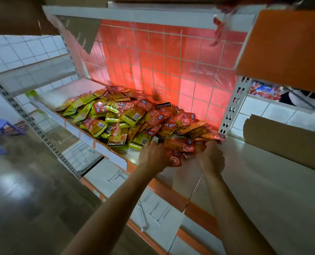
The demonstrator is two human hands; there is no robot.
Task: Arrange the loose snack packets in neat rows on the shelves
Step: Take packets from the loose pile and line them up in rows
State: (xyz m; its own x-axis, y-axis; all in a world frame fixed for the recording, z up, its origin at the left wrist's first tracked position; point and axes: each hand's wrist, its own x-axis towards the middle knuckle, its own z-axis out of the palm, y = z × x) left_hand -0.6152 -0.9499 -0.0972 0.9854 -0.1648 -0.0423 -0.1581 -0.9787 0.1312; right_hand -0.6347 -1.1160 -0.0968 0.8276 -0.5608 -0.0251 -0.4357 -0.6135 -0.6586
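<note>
Bunch of red snack packets is gripped btwn left hand & right hand, fingers curled round it, at near-right edge of loose pile on shelf.

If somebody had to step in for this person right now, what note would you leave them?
Left hand and right hand: each grips one side of a bunch of red packets, held between them at the shelf's front edge.
Things: the heap of snack packets, red and yellow-green mixed, lies loose on the white shelf, from the middle towards the right post.
Done: no neat rows show yet.
Left: set down this bunch in order, then probably work through the whole heap, row by row.
</note>
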